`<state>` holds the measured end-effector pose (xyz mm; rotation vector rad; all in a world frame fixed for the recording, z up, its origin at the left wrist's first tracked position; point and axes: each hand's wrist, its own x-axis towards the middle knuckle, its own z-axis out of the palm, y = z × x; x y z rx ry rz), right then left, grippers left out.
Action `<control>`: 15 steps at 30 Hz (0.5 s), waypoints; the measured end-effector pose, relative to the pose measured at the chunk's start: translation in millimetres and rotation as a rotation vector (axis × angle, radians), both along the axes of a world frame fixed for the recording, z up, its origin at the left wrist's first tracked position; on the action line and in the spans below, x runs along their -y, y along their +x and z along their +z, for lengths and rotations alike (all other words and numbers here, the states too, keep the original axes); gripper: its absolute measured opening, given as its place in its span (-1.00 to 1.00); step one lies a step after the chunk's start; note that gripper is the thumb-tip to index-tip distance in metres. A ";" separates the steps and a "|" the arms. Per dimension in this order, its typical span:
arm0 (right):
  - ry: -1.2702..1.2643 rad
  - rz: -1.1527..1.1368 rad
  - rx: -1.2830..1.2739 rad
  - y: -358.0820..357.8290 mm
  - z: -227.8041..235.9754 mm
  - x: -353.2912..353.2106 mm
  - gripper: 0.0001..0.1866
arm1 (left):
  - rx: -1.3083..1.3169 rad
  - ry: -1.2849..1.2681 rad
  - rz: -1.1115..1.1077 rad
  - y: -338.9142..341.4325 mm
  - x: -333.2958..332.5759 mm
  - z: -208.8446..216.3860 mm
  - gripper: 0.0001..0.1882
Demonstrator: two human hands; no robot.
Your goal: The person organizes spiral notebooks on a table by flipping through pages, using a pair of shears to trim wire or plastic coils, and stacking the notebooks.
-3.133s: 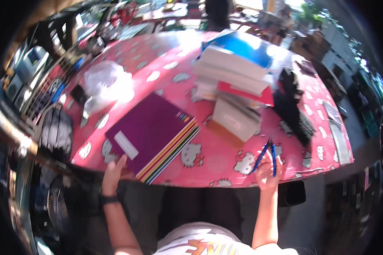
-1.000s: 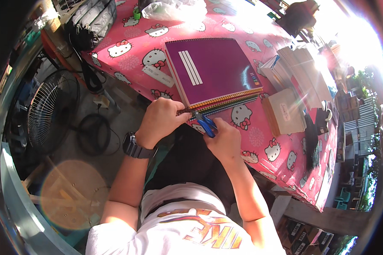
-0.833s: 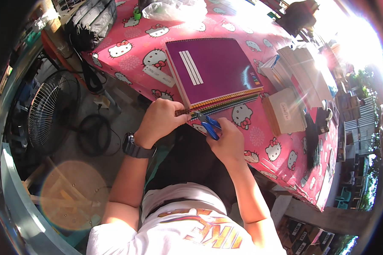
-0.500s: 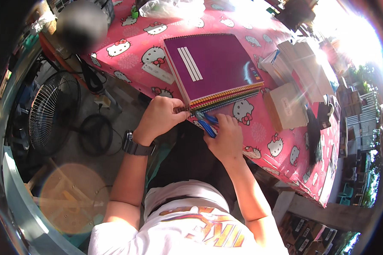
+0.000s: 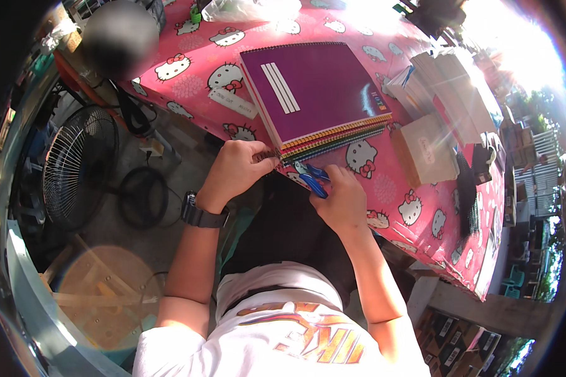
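Stack of spiral notebooks (image 5: 324, 94), lying flat on the near side of the worktop (image 5: 383, 195); top cover purple with three white stripes; coloured coils in yellow, red, green and dark tones along the near edge

Dark coil (image 5: 266, 154), a short run of it at the near left corner of the stack

Left hand (image 5: 236, 169): at that corner; grip closed, thumb and forefinger pinched on the dark coil; black watch (image 5: 202, 214) on the wrist

Pliers (image 5: 312, 180), blue-handled, tip pointing left toward the same corner; whether the tip touches a coil cannot be told

Right hand (image 5: 344, 201): right of the left hand; grip closed around the handles of the pliers

White strip (image 5: 233, 103), flat on the worktop, just left of the stack

Beige block-shaped item (image 5: 426, 151), right of the stack, with a pale label on its upper face

Pile of books (image 5: 449, 91), beyond the beige item, partly in glare

Black mesh item (image 5: 468, 201), along the right side of the worktop

Clear plastic bag (image 5: 251, 9), at the far side, cut by the upper edge of the view

Worktop covering: pink, with white cartoon figures

Fan (image 5: 80, 166), standing at the left, off the worktop

Green chair (image 5: 514, 281), well apart at the far right
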<state>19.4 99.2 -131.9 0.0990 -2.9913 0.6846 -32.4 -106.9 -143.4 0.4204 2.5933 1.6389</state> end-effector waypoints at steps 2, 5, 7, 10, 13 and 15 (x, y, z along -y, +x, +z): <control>0.152 0.059 -0.167 1.8 0.9 1.7 -0.60 | 0.014 0.025 -0.011 0.1 0.9 -1.6 -0.78; 0.205 0.039 -0.146 1.3 0.6 3.2 -0.56 | -0.003 0.043 -0.028 -1.0 0.0 -2.3 -0.77; 0.169 0.042 -0.152 2.1 -2.1 0.2 -0.56 | -0.030 0.035 -0.032 0.1 -0.3 -2.1 -0.76; 0.153 0.045 -0.151 2.4 -1.4 0.0 -0.57 | 0.045 0.018 -0.026 1.5 -1.2 1.5 -0.76; 0.190 0.044 -0.163 2.3 0.2 6.7 -0.58 | 0.046 0.030 -0.016 3.9 -1.9 0.7 -0.76; 0.214 0.044 -0.179 -0.8 -1.1 8.0 -0.59 | 0.040 0.000 -0.032 2.9 -2.1 -0.3 -0.75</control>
